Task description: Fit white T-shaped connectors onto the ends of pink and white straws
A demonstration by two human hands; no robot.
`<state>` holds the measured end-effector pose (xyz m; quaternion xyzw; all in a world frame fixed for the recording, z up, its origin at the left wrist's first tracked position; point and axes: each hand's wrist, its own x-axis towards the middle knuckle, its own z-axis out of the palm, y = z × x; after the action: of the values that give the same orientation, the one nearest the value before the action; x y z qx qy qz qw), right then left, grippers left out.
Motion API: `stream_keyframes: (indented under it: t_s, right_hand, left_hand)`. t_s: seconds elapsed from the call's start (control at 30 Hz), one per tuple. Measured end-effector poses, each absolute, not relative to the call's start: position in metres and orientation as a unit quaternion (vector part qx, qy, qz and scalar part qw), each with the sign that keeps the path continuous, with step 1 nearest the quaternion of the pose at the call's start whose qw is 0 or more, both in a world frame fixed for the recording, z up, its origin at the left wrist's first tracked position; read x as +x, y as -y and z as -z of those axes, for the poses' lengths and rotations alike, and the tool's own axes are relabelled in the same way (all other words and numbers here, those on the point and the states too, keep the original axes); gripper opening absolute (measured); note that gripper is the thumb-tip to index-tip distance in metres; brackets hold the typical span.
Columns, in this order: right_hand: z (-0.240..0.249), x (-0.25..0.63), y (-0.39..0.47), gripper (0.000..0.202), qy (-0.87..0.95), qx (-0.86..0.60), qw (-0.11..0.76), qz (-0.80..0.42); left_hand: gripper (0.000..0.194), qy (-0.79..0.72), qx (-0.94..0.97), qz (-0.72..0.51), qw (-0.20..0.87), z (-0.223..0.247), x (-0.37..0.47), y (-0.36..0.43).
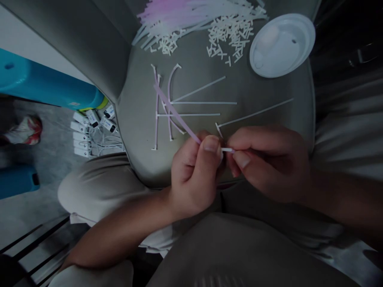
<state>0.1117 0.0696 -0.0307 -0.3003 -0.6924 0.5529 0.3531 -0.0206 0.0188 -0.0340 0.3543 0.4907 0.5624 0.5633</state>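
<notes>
Head view: left hand (196, 175) pinches slim pinkish tube (179, 116), probably plastic.

You have two hands over seat (140, 103): one left hand (194, 175), one right hand (272, 163). Above seat, you hold one pink tube (177, 114), one short white piece (226, 150). Across seat: three slim pink strands (169, 84), four straight pale tubes (206, 103). Toward seat's far edge, you have one tube bundle (179, 14), two connector heaps (230, 34), connectors too jumbled to count, one white dish (283, 48). Left of seat: about eight white boxes (80, 136), two blue objects (48, 75).
</notes>
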Motion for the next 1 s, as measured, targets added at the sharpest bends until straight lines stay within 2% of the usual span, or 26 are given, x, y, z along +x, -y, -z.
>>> stream_keyframes:
  t_s: [0.23, 0.47, 0.67, 1.0]
  right_hand:
    - [0.0305, 0.1080, -0.0698, 0.024, 0.691, -0.301, 0.372, -0.542]
    - [0.0330, 0.1118, -0.0669, 0.024, 0.685, -0.314, 0.361, -0.549]
    - [0.0341, 0.1118, -0.0639, 0.024, 0.673, -0.315, 0.360, -0.564]
    - [0.0360, 0.1107, -0.0652, 0.025, 0.673, -0.318, 0.359, -0.563]
  left_hand:
    - [0.041, -0.478, 0.383, -0.566, 0.552, 0.0374, -0.0208, -0.0181]
    - [0.044, -0.432, 0.348, -0.592, 0.584, 0.0337, -0.0166, -0.0224]
    - [0.044, -0.473, 0.291, -0.594, 0.582, 0.0295, -0.0133, -0.0216]
    - [0.043, -0.480, 0.331, -0.589, 0.560, 0.0340, -0.0152, -0.0203]
